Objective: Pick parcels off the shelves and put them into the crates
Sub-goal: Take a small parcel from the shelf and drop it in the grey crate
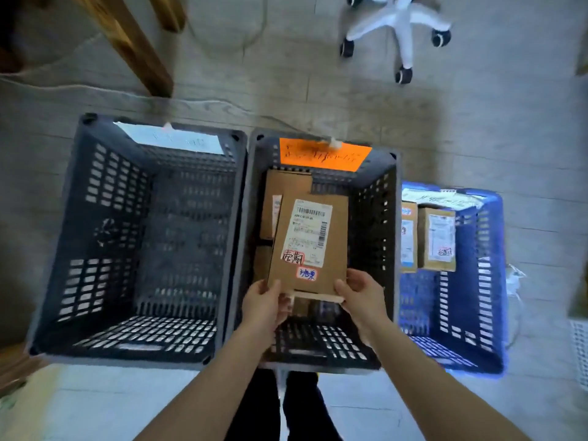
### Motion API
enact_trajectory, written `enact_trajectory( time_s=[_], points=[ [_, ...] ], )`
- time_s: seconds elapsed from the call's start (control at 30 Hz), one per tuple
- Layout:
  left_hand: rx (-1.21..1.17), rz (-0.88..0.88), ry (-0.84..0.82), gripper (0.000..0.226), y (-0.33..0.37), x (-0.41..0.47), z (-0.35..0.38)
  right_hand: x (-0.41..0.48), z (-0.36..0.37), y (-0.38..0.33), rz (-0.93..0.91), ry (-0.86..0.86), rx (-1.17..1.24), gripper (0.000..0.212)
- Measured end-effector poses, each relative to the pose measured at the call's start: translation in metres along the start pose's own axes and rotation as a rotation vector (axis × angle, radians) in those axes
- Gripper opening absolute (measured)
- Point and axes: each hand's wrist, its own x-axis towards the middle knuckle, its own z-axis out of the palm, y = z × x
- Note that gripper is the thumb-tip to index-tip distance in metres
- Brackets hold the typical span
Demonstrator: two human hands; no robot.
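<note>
A flat cardboard parcel [331,224] with a white shipping label and two handwritten stickers hangs over the middle dark crate [378,218], which carries an orange tag [321,157]. My left hand [264,302] grips the parcel's near left corner. My right hand [361,294] grips its near right corner. Under it, inside that crate, lies another cardboard parcel [286,189]. The dark crate on the left [105,218] bears a white tag and holds no parcel that I can see. On the right, the blue crate [486,281] contains two upright parcels [437,240].
All three crates stand side by side on a grey tiled floor. A white wheeled chair base [401,30] is beyond them at the upper right. Wooden furniture legs [133,43] stand at the upper left. My legs show below the middle crate.
</note>
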Motion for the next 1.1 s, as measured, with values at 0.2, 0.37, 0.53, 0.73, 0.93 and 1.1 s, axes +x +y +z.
enact_trajectory(
  time_s=[0.2,0.37,0.53,0.73,0.93,1.1],
  points=[
    [-0.042,0.013,0.136,0.030,0.005,0.162,0.034,0.153,0.067,0.033,-0.111,0.043,-0.079,0.032],
    [-0.074,0.031,0.157,0.032,0.022,0.240,0.055,0.228,0.109,0.049,-0.171,0.058,-0.061,0.026],
    [-0.113,-0.010,0.128,0.034,0.027,0.250,0.058,0.238,0.114,0.048,-0.168,0.036,-0.115,0.031],
    [-0.161,-0.021,0.074,0.035,0.034,0.178,0.036,0.175,0.089,0.015,-0.087,0.031,-0.184,0.042],
    [-0.225,0.034,0.051,0.032,0.061,0.024,-0.021,0.041,0.075,-0.067,-0.174,-0.108,-0.421,0.038],
    [-0.332,0.157,0.067,0.018,0.099,-0.120,-0.103,-0.098,0.102,-0.165,-0.316,-0.388,-0.539,0.023]
  ],
)
